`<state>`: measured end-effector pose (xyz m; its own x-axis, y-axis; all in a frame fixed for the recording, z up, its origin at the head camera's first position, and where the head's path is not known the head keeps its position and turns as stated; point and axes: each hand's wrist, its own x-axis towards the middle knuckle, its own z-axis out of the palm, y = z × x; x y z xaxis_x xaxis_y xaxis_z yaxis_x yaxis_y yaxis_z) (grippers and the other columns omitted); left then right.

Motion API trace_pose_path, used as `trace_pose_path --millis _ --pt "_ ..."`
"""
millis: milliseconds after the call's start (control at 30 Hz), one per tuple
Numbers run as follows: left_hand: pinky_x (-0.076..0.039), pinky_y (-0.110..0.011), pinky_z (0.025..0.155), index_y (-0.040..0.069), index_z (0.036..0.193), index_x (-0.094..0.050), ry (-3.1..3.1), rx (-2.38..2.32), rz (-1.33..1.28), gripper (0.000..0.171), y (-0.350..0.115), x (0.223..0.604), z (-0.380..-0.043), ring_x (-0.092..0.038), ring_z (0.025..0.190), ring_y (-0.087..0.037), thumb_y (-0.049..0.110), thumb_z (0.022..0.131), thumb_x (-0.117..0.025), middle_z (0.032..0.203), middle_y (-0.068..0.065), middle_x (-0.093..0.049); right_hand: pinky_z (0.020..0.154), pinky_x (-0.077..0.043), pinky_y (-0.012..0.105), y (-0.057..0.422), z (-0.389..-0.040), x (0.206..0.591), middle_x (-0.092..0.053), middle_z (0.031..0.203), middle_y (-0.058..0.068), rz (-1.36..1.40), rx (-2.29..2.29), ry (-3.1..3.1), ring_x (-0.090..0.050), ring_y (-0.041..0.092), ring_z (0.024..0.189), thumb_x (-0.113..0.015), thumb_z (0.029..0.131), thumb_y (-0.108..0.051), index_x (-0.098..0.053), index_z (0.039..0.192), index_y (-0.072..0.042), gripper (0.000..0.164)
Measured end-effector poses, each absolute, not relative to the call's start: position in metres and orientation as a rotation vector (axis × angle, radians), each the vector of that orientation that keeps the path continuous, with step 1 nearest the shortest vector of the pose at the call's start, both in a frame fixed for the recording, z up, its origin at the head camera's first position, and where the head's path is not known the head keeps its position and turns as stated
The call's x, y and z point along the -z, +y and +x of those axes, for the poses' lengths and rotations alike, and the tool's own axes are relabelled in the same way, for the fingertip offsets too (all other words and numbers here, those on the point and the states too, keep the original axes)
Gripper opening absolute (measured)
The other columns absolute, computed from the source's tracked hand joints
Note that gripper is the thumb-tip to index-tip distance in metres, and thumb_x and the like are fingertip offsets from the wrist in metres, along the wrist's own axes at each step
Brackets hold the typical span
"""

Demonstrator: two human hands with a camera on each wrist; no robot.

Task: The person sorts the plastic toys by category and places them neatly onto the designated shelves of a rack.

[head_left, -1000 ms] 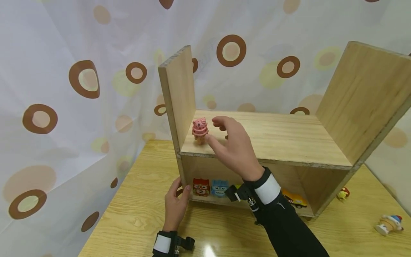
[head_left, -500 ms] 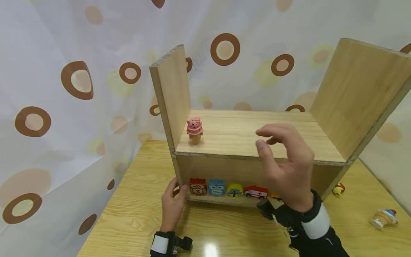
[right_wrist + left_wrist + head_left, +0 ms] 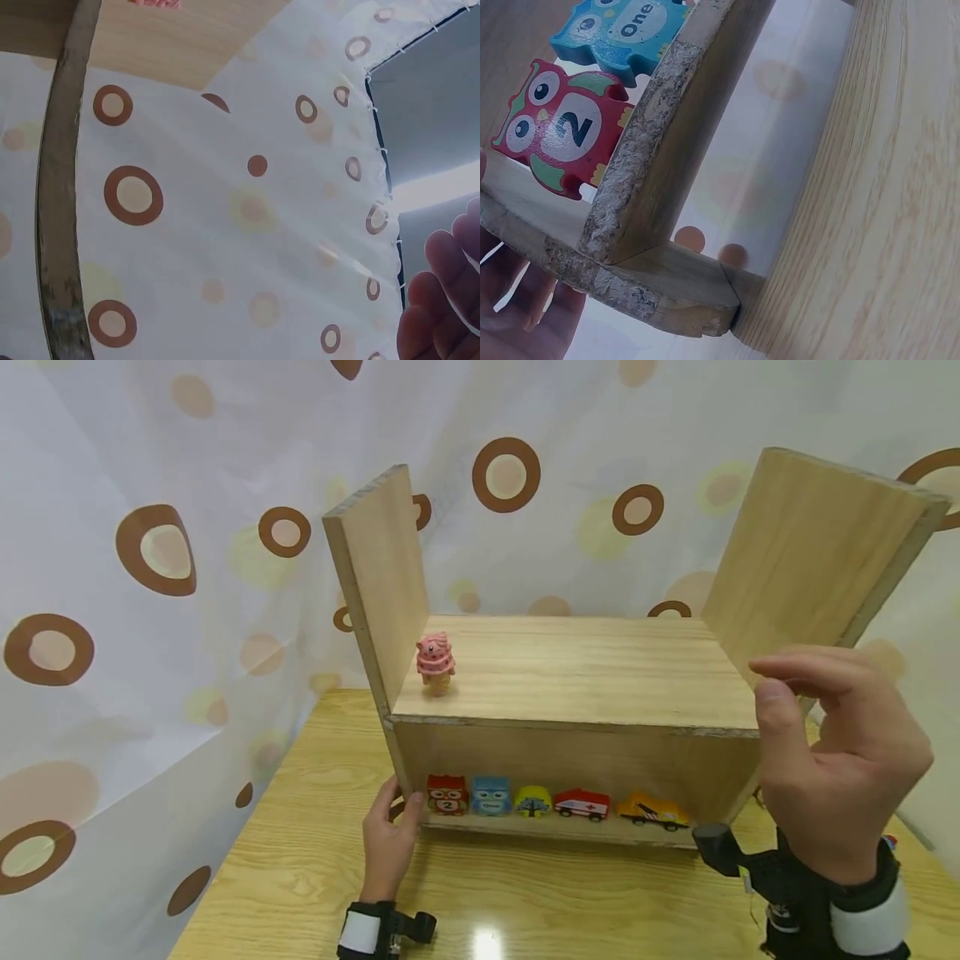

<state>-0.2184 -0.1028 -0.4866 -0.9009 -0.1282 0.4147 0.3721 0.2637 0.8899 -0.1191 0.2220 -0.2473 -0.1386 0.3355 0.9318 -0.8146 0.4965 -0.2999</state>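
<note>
Your left hand grips the lower left corner of the wooden shelf on the tabletop, while your right hand hangs empty at the right of the frame, fingers loosely curled around nothing. The pink figure stands on the upper board, left of centre, just beside the side panel. That one looks placed; five toy blocks line the lower board.
</note>
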Motion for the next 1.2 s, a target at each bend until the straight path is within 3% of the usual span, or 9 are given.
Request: trace_pose_path --millis 533,633,767,833,867,1000,1067,1133,1200 --pt "-0.050 -0.024 0.096 0.017 0.136 -0.059 -2.150 1.699 -0.216 0.038 -0.109 0.482 -0.217 -0.054 0.116 0.003 0.018 0.099 -0.062 0.133 -0.004 -0.064 0.101 -0.036 0.011 0.312 -0.084 0.285 -0.054 0.114 -0.034 0.106 -0.685 -1.758 -0.049 -0.014 0.109 -0.054 0.100 -0.012 -0.062 0.108 0.022 0.036" --pt "-0.050 -0.023 0.096 0.016 0.137 -0.059 -2.150 1.687 -0.217 0.037 -0.109 0.482 -0.218 -0.055 0.116 0.000 0.017 0.099 -0.061 0.133 -0.005 -0.064 0.098 -0.035 0.009 0.326 -0.084 0.296 -0.053 0.111 -0.038 0.022 -0.696 -1.777 -0.048 -0.018 0.107 -0.054 0.101 -0.015 -0.071 0.108 0.008 0.029" --pt "-0.050 -0.025 0.096 0.014 0.137 -0.059 -2.159 1.666 -0.204 0.037 -0.109 0.484 -0.218 -0.055 0.115 0.001 0.017 0.099 -0.060 0.133 -0.006 -0.064 0.094 -0.031 0.007 0.341 -0.086 0.311 -0.047 0.110 -0.043 -0.136 -0.700 -1.846 -0.043 -0.023 0.103 -0.052 0.102 -0.016 -0.069 0.120 -0.003 0.028" --pt "-0.050 -0.025 0.095 0.014 0.136 -0.059 -2.167 1.659 -0.192 0.037 -0.108 0.485 -0.218 -0.055 0.114 0.003 0.017 0.099 -0.061 0.133 -0.006 -0.065 0.093 -0.029 0.006 0.347 -0.087 0.319 -0.059 0.112 -0.028 -0.249 -0.686 -1.918 -0.036 -0.024 0.102 -0.050 0.103 -0.017 -0.067 0.122 -0.001 0.030" --pt "-0.050 -0.023 0.095 0.014 0.136 -0.059 -2.172 1.665 -0.180 0.037 -0.108 0.485 -0.218 -0.054 0.114 0.004 0.018 0.099 -0.061 0.133 -0.006 -0.065 0.089 -0.030 0.008 0.350 -0.088 0.322 -0.063 0.115 -0.019 -0.324 -0.679 -1.966 -0.043 -0.018 0.103 -0.049 0.103 -0.018 -0.064 0.125 0.003 0.034" --pt "-0.047 -0.017 0.094 0.014 0.136 -0.059 -2.183 1.675 -0.159 0.038 -0.107 0.486 -0.217 -0.053 0.114 0.006 0.018 0.099 -0.061 0.134 -0.006 -0.064 0.093 -0.042 0.029 0.367 -0.088 0.341 -0.056 0.131 0.029 -0.512 -0.660 -2.192 -0.055 0.025 0.112 -0.043 0.105 -0.022 -0.055 0.136 0.002 0.041" --pt "-0.046 -0.015 0.094 0.014 0.136 -0.059 -2.179 1.686 -0.161 0.038 -0.106 0.487 -0.217 -0.053 0.115 0.005 0.018 0.099 -0.062 0.134 -0.006 -0.064 0.090 -0.043 0.047 0.378 -0.088 0.349 -0.051 0.133 0.033 -0.520 -0.666 -2.303 -0.047 0.050 0.112 -0.040 0.106 -0.023 -0.050 0.139 0.005 0.045" --pt "-0.046 -0.015 0.094 0.013 0.136 -0.059 -2.173 1.683 -0.179 0.037 -0.105 0.487 -0.218 -0.053 0.114 0.005 0.018 0.099 -0.061 0.133 -0.007 -0.064 0.085 -0.042 0.054 0.388 -0.088 0.359 -0.051 0.130 0.036 -0.507 -0.639 -2.353 -0.048 0.052 0.107 -0.040 0.106 -0.022 -0.050 0.137 0.008 0.045" --pt "-0.047 -0.015 0.094 0.013 0.137 -0.059 -2.169 1.674 -0.201 0.038 -0.104 0.487 -0.218 -0.053 0.114 0.005 0.017 0.099 -0.060 0.133 -0.008 -0.064 0.078 -0.045 0.048 0.396 -0.088 0.366 -0.052 0.126 0.037 -0.480 -0.611 -2.380 -0.049 0.050 0.101 -0.042 0.106 -0.022 -0.052 0.133 0.010 0.044"
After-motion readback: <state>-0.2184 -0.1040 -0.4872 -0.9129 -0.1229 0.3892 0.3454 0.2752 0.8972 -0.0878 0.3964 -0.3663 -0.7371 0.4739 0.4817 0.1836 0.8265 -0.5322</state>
